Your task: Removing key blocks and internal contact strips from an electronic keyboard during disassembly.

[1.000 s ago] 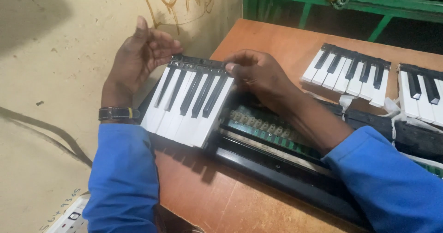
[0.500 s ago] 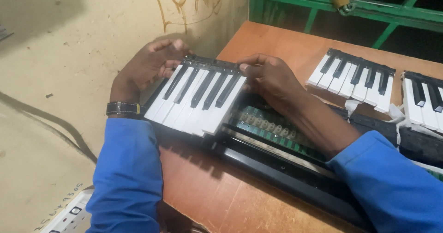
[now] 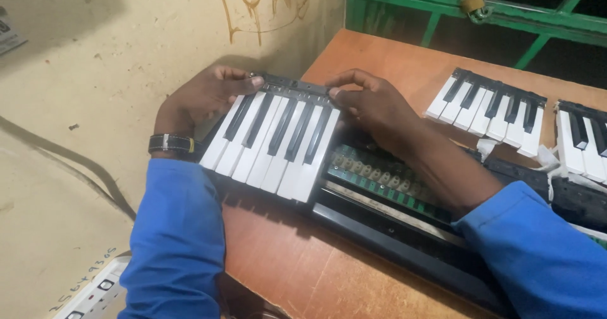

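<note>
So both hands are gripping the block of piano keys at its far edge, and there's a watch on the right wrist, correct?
Not quite. In the head view the watch sits on the left wrist, not the right. The rest holds: the left hand and right hand both grip the block of piano keys at its far edge.

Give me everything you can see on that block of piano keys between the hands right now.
The key block is one detached section of white and black keys, plastic by the look, joined along a dark back strip. It lies tilted at the left end of the opened keyboard chassis, its front edge overhanging the black frame, beside the exposed green contact strip. The left hand grips its far-left corner; the right hand presses fingertips on the back strip at the right. No keys look missing or broken.
</note>
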